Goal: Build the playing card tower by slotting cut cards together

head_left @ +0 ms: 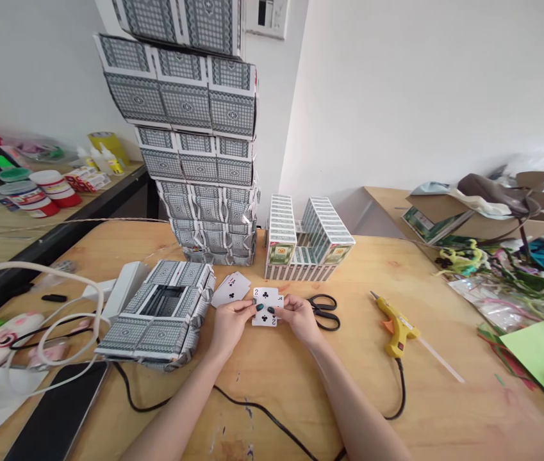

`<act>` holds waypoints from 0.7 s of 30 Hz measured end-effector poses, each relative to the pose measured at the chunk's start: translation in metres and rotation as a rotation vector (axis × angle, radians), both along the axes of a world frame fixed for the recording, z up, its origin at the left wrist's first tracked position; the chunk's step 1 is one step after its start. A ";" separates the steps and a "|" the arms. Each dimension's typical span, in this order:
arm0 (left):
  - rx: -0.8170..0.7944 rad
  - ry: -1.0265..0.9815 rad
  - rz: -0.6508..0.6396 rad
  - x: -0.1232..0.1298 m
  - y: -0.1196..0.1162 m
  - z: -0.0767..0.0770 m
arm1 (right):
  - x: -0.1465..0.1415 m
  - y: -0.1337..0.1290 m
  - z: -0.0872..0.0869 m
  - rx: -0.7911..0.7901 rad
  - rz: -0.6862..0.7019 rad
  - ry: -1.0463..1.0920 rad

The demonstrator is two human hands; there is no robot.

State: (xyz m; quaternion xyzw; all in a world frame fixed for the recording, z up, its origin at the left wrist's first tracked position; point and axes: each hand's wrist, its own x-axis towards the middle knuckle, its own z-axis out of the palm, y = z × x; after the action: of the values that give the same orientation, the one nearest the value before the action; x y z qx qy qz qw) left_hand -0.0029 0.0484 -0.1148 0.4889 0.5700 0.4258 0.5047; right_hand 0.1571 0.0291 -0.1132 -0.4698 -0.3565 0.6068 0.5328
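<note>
Both of my hands pinch a few playing cards (266,296) just above the wooden table; a two of clubs faces up, and a second card's edge peeks out at its right. My left hand (231,325) grips their left edge, my right hand (301,318) the right edge. Beside my left hand lies a loose fan of cards (232,289), with an ace of clubs showing. Black-handled scissors (325,312) rest right by my right hand, their blades hidden. Left of my hands is a hollow block built of folded cards (156,320).
A tall tower of folded cards (188,102) rises behind. Boxed card decks (307,240) are stacked near the wall. A yellow glue gun (401,330) with its cord lies at the right. A phone (57,413) and white cables are at the left, craft scraps far right.
</note>
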 end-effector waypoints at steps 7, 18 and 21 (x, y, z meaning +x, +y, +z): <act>0.121 0.107 -0.039 0.003 -0.004 0.003 | -0.002 -0.001 0.002 -0.019 0.008 0.011; 0.476 0.462 0.088 0.012 -0.018 0.011 | -0.017 -0.008 0.005 -0.058 0.077 0.116; 0.564 0.550 0.084 0.010 -0.016 0.011 | -0.017 -0.009 0.006 -0.044 0.086 0.112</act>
State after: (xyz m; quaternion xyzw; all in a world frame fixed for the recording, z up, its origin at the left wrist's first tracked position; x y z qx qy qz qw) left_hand 0.0076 0.0320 -0.1036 0.6803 0.5644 0.4390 0.1612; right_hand 0.1399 0.0203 -0.1077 -0.4311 -0.3324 0.6622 0.5149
